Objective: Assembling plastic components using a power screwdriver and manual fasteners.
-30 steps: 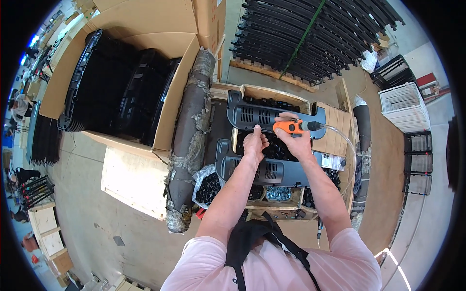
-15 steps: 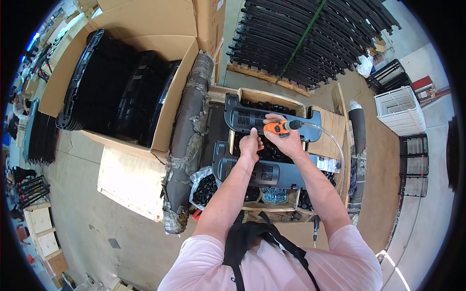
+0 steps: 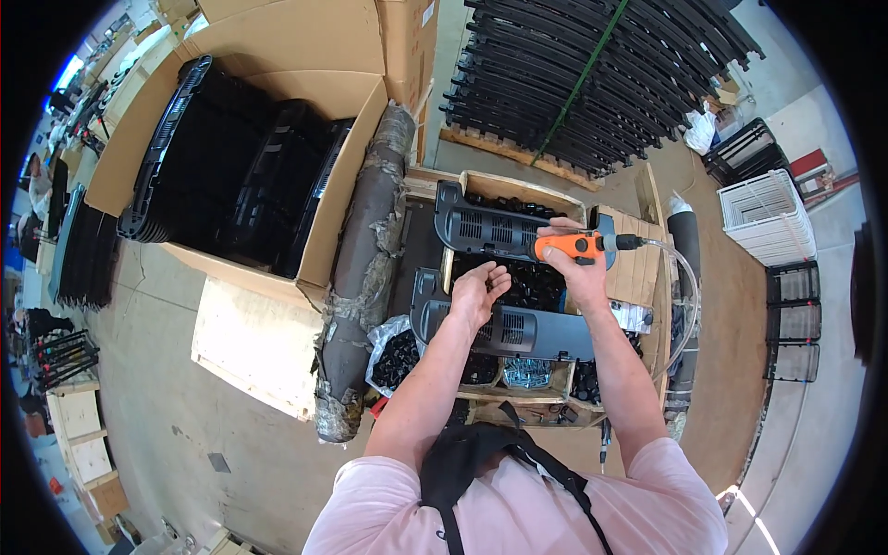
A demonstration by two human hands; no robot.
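My right hand grips an orange pneumatic screwdriver, with a clear air hose curving from its right end. The tool lies level over the right part of the far black plastic panel, which has slotted vents. Below that panel, my left hand hovers with loosely bent fingers apart and nothing visible in them. It is over the gap before a similar near black panel. Small black plastic parts fill the wooden bin between the two panels.
Silvery screws and a bag of black parts lie nearest me. On the left stand a worn padded roll and a cardboard box of black panels. Stacked black bars sit beyond; a white wire basket is at right.
My right hand has swung the screwdriver rightward and levelled it, away from the left hand. My left hand has come off the far panel's edge and its fingers have loosened.
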